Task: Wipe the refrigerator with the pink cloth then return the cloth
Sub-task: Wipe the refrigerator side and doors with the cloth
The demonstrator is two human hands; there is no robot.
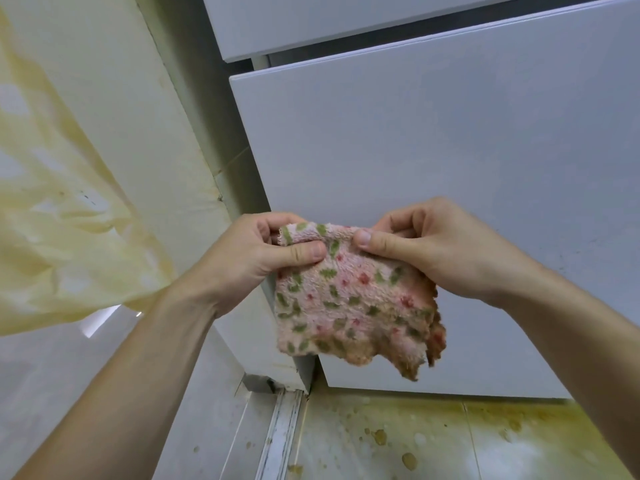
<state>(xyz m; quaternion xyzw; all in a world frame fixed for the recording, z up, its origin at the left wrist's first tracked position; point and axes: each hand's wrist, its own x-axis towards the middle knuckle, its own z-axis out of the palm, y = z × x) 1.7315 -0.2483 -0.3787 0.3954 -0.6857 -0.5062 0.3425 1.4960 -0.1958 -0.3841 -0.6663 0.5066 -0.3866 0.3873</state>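
Both hands hold up a pink terry cloth with green leaves and red flowers (349, 299) in front of the white, flat-fronted refrigerator (433, 140). The left hand (252, 258) and right hand (433, 247) each pinch its top edge between thumb and fingers. The cloth's frayed, stained lower edge hangs free above the yellow-stained tiled floor (450, 441).

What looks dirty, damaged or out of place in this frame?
Yellow-brown spots and smears cover the floor below the refrigerator. The pink cloth, pinched by both hands, has a ragged, brown-stained lower edge. A yellowed plastic sheet hangs at left.
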